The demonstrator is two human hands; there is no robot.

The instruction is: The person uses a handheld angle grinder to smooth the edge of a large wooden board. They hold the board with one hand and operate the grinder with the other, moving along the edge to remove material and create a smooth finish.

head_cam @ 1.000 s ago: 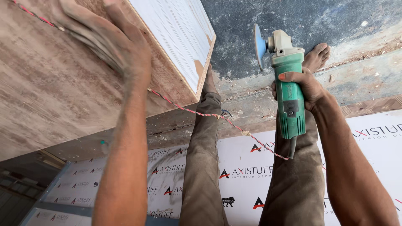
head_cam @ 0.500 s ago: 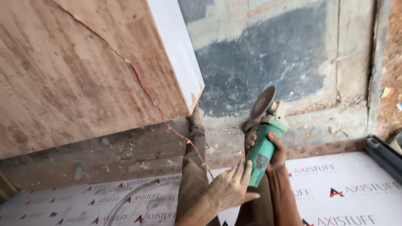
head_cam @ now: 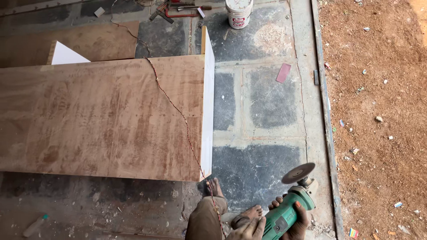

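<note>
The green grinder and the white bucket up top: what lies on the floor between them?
In the head view, a small red sheet lies on the stone floor between the grinder and the bucket.

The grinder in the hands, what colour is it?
Green grinder, grey disc; head view shows it.

— The angle grinder (head_cam: 284, 215)?
— Green plastic body, matt; its disc (head_cam: 298, 173) is dull grey and gritty-looking.
— And the big board (head_cam: 102, 118)?
— Brown plywood, grainy and matt, with a smooth white laminate edge (head_cam: 207, 106).
— The ground?
— Rough stained concrete floor (head_cam: 262, 106), then loose reddish dirt (head_cam: 378, 102). The bucket (head_cam: 239, 12) looks like white plastic.
</note>
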